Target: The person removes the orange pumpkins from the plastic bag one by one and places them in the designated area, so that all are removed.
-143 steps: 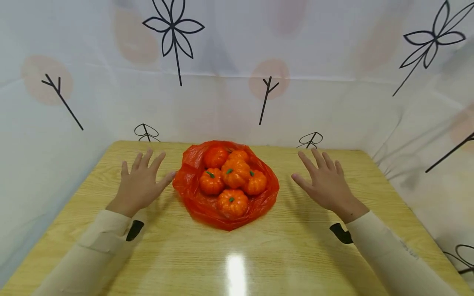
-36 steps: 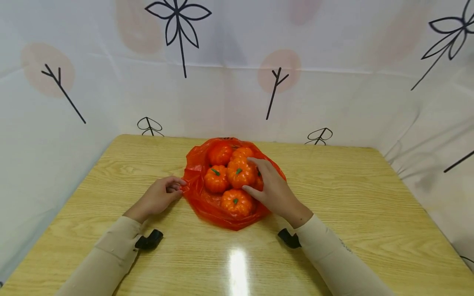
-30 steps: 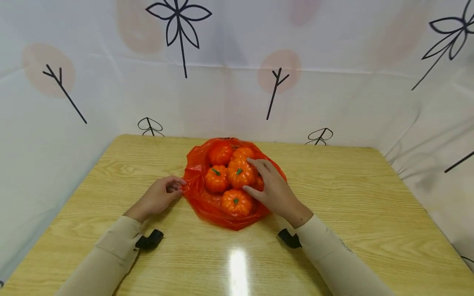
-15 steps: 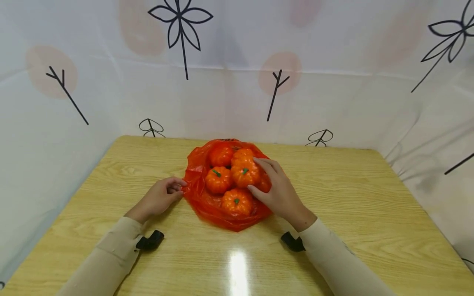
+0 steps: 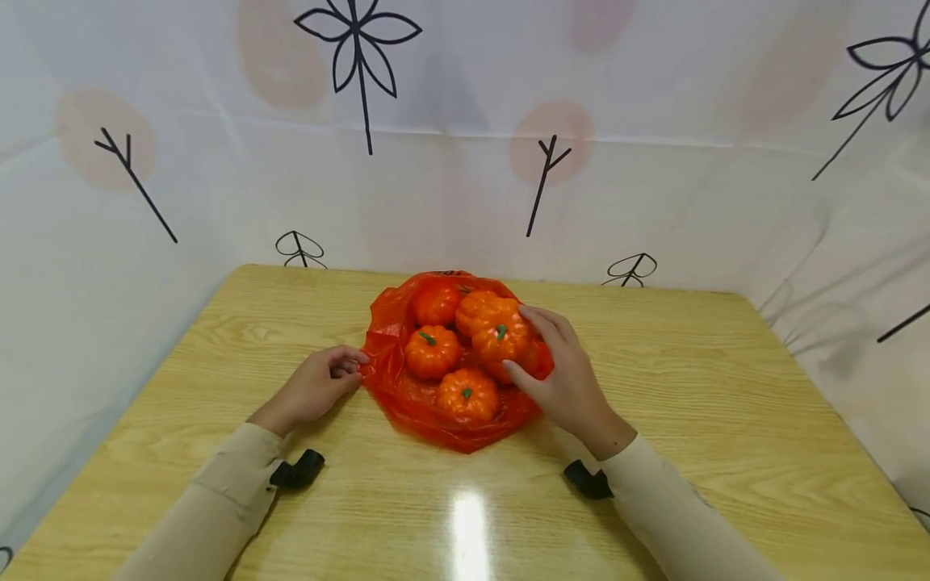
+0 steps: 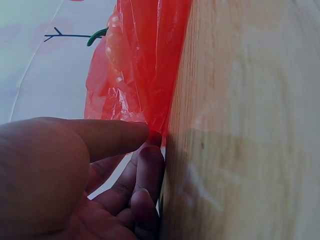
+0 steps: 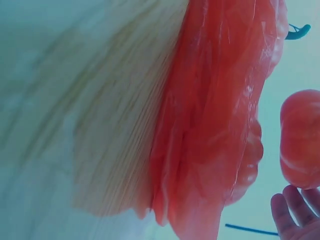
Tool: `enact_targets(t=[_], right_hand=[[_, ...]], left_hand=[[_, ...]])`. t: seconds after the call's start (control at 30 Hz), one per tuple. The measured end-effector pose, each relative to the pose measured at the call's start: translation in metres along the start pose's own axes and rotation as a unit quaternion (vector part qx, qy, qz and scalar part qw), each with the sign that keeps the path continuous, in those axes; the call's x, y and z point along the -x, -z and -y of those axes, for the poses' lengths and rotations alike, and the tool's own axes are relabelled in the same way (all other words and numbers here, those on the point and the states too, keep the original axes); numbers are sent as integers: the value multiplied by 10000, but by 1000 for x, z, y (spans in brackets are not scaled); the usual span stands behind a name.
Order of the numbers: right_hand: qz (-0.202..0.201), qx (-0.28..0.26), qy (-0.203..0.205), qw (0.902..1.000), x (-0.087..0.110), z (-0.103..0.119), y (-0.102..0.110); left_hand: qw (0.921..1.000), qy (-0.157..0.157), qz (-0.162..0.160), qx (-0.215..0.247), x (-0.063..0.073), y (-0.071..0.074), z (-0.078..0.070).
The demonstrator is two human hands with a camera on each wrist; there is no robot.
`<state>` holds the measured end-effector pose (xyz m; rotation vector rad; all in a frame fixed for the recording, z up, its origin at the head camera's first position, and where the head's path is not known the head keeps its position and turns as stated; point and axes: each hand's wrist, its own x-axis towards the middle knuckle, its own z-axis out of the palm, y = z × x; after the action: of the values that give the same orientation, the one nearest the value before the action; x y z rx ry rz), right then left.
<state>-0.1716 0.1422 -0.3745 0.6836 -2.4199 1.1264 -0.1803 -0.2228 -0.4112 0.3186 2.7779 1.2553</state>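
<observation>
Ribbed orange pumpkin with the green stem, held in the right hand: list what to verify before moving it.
1. Right hand grips the ribbed orange pumpkin: ok.
2. Pumpkin apart from the red plastic bag: ok, right wrist view shows a gap.
3. Pumpkin sideways past the bag's rim: not ok, it overlaps the bag in the head view.
4. Left hand pinches the bag's edge: ok.
5. Grip firmness: cannot tell.

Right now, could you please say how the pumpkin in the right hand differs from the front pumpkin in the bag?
The held pumpkin is gripped by the right hand; the front pumpkin is not held. The held pumpkin is raised above the red bag, while the front pumpkin sits inside it. Both are orange and ribbed, with green stems.
</observation>
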Motion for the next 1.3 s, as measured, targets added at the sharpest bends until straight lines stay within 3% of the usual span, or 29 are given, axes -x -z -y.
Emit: enact_targets(t=[0.67,1.3], right_hand=[[-395,549,250,9974,-3,-19,21],[-533,744,-159,9957,-9,-43,40]], left_hand=[[10000,33,4,-75,0,0,-1],[10000,-7,17,-41,0,0,-1]])
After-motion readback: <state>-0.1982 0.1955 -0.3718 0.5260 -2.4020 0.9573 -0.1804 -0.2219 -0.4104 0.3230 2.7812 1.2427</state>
